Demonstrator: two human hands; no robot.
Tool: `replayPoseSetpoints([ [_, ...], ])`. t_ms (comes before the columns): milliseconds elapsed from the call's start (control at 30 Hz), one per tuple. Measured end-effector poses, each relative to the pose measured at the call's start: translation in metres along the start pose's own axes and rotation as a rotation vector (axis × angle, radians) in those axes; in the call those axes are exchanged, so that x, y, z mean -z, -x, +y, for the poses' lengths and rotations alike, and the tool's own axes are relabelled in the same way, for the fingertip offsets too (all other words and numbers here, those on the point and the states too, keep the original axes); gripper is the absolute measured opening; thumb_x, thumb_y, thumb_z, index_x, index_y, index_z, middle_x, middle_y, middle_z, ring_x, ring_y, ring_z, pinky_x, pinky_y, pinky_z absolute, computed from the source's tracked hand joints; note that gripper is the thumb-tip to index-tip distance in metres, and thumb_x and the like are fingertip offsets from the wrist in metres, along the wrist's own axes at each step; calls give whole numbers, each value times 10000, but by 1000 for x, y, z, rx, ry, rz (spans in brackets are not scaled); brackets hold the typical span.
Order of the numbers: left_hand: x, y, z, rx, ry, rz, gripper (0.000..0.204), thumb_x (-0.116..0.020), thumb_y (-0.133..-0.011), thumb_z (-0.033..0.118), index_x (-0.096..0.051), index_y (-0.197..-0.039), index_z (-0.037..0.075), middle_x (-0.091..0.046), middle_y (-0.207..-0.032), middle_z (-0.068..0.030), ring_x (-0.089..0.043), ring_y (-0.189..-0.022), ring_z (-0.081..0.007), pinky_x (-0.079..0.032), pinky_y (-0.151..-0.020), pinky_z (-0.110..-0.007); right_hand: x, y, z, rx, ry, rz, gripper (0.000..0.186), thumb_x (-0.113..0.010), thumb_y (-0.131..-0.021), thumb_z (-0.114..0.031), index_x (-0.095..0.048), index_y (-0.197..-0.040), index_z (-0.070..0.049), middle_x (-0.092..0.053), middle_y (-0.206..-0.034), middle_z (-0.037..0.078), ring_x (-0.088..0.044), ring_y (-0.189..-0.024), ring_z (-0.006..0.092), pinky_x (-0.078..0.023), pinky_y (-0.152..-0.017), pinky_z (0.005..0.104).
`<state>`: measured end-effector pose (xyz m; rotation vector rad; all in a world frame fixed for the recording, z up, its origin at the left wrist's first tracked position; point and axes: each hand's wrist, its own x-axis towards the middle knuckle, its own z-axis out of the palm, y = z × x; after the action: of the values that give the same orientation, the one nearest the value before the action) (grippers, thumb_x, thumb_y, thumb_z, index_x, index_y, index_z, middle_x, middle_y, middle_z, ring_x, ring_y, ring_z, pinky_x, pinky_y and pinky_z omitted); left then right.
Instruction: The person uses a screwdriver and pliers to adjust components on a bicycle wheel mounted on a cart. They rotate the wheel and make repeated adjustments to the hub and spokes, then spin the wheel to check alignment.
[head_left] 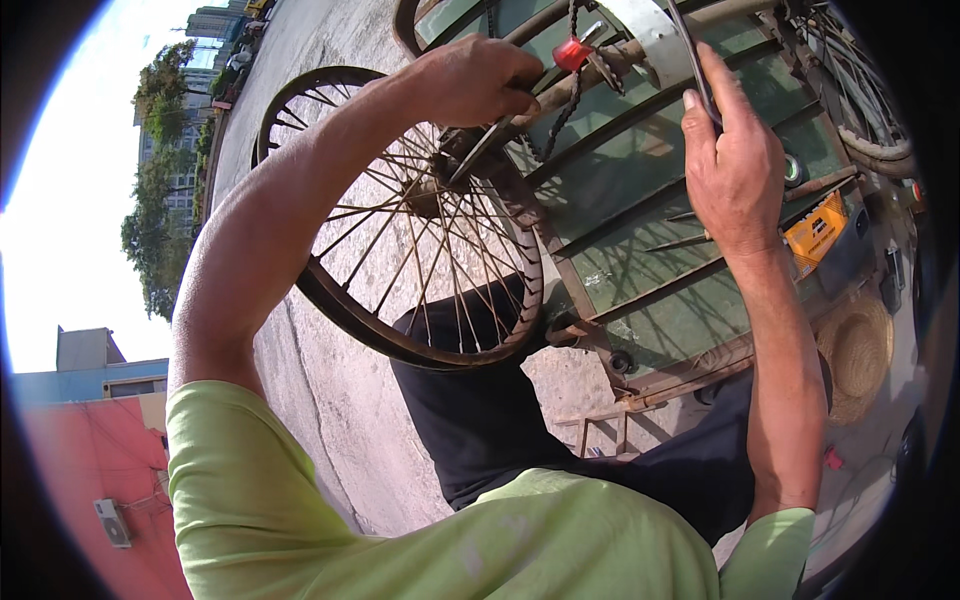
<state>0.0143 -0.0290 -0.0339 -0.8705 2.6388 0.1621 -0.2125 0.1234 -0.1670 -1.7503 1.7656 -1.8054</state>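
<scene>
My left hand is closed at the upper end of a flat metal bar. The bar slants down to the hub of a rusty spoked wheel, and I cannot tell whether it is a wrench or part of the frame. My right hand grips a dark curved metal rod between thumb and fingers, beside a white curved metal piece. Between my hands, a dark chain hangs from the frame near a red piece.
Under the hands lies a rusty cart frame with a green panel. An orange and yellow box is at its right side. A straw hat and another wheel are farther right. Concrete ground extends to the left.
</scene>
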Motion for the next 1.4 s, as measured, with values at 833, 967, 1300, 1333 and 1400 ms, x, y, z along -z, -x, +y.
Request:
replayPoseSetpoints([
  [833,3,12,31,117,203,-63,251,-774,-992,286,-702,-1016,47,-710,-782,-92,-686,-701,-191,-530,-675,-417,-5,7,-3,-204,-105,-200,406,-660,-1002,-171,-657,-1361,18,-755,-1037,271,-736,-955,456,-572,-848,509],
  [967,26,29,88,87,207,78,219,-771,-996,243,-716,-1063,43,-716,-780,-71,-672,-683,-156,-523,-654,-380,-1,0,3,-277,-133,-182,449,-630,-999,-197,-646,-1387,29,-753,-1089,283,-737,-1012,449,-572,-898,489],
  [1300,-5,42,64,35,192,58,184,-780,-981,205,-725,-1094,71,-722,-750,-64,-705,-671,-138,-541,-611,-353,6,1,4,-341,-253,-143,382,-643,-1012,-178,-671,-1342,13,-766,-1064,225,-738,-998,404,-562,-905,455],
  [1333,3,41,58,52,200,-3,190,-773,-995,212,-730,-1107,66,-741,-773,-64,-712,-686,-126,-556,-616,-344,6,0,5,-333,-251,-137,381,-641,-1012,-183,-672,-1340,10,-765,-1057,222,-738,-992,404,-562,-901,458],
  [1400,4,41,19,89,321,-126,217,-752,-1023,215,-726,-1157,47,-774,-849,-52,-730,-730,-113,-591,-646,-320,6,1,7,-324,-239,-129,378,-635,-1014,-191,-674,-1336,2,-765,-1043,216,-736,-978,402,-561,-893,462],
])
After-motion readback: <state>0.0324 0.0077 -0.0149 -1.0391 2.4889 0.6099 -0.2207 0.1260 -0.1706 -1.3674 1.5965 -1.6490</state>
